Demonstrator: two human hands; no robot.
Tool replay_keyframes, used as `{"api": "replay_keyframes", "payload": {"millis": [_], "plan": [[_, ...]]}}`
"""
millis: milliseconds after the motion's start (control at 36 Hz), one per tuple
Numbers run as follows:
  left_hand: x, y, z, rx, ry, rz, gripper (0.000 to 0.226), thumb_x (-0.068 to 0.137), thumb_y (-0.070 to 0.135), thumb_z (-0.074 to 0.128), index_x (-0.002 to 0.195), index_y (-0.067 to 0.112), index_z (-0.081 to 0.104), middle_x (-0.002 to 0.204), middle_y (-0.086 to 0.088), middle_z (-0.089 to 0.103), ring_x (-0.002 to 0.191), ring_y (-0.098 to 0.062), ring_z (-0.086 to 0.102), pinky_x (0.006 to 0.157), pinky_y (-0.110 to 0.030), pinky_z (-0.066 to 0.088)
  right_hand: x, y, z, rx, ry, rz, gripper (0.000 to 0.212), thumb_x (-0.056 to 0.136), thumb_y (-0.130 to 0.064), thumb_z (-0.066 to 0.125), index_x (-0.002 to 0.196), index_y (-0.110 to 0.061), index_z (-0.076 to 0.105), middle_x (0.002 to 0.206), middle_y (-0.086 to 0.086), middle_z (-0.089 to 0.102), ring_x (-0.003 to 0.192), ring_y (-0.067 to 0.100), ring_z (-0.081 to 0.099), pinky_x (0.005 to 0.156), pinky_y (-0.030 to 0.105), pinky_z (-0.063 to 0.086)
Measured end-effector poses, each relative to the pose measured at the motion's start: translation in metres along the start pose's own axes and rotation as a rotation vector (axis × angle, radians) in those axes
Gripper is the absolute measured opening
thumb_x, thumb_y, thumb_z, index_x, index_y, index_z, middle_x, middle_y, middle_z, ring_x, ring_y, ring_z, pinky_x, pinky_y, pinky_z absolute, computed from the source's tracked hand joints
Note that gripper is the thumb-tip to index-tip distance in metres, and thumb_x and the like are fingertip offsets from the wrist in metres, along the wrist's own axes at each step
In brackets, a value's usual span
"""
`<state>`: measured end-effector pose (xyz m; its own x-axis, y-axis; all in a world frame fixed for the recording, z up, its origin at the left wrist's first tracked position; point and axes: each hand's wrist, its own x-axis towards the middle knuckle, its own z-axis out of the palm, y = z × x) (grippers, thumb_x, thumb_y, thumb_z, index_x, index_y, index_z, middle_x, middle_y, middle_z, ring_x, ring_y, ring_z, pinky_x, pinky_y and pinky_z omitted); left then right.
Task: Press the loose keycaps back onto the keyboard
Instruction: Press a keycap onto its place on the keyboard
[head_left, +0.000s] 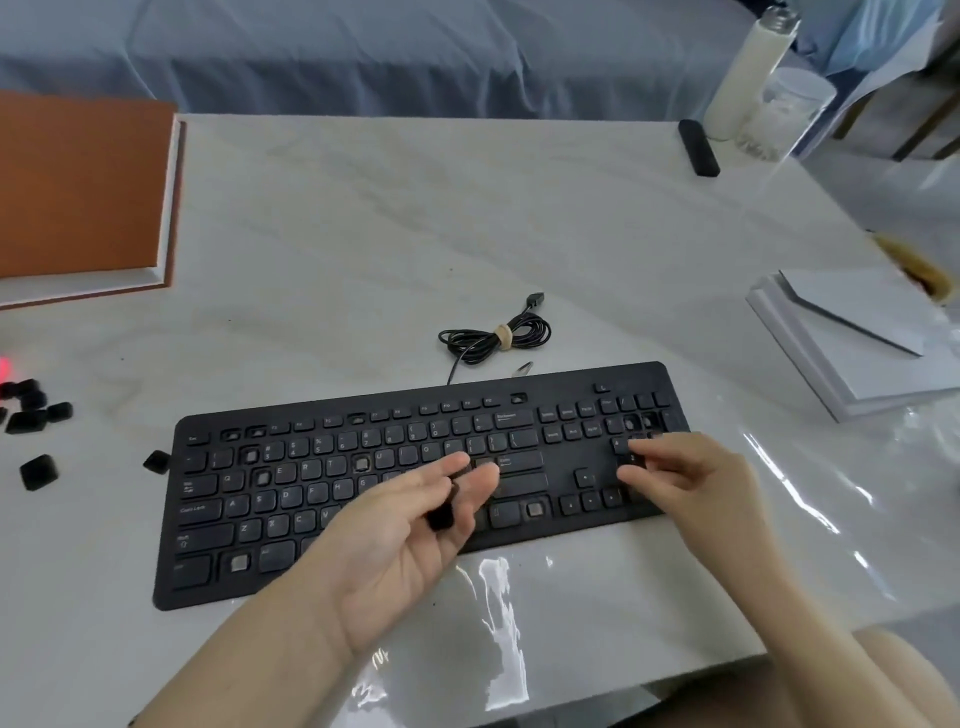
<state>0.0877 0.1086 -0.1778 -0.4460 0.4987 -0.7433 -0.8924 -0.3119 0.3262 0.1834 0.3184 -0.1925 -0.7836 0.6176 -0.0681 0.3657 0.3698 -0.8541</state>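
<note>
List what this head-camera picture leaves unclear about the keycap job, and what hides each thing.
Head view: the left hand covers the keyboard's lower middle; empty sockets there cannot be counted.
The right hand hides much of the number pad; whether it pinches a keycap is unclear.
Keycaps on the left hand: legends too dark and small.
Keycap pile: blurred, cut by the left edge.
</note>
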Motion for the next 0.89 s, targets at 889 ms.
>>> {"api": "replay_keyframes", "payload": {"millis": [889], "plan": [[-0.012,-0.007,-0.005,0.157,0.124,0.091,0.008,0.088,0.017,0.056,0.088,0.01,0.059,0.09,-0.012,0.073,0.044,-0.003,0.04,0.033,-0.011,0.028,0.032,0.066,-0.022,-0.255,-0.092,-0.219,0.01,0.068,-0.027,0.074,0.078,-0.029,0.072,0.084,-0.009,0.058,0.07,0.003,0.052,0.065,0.01,0.038]]}}
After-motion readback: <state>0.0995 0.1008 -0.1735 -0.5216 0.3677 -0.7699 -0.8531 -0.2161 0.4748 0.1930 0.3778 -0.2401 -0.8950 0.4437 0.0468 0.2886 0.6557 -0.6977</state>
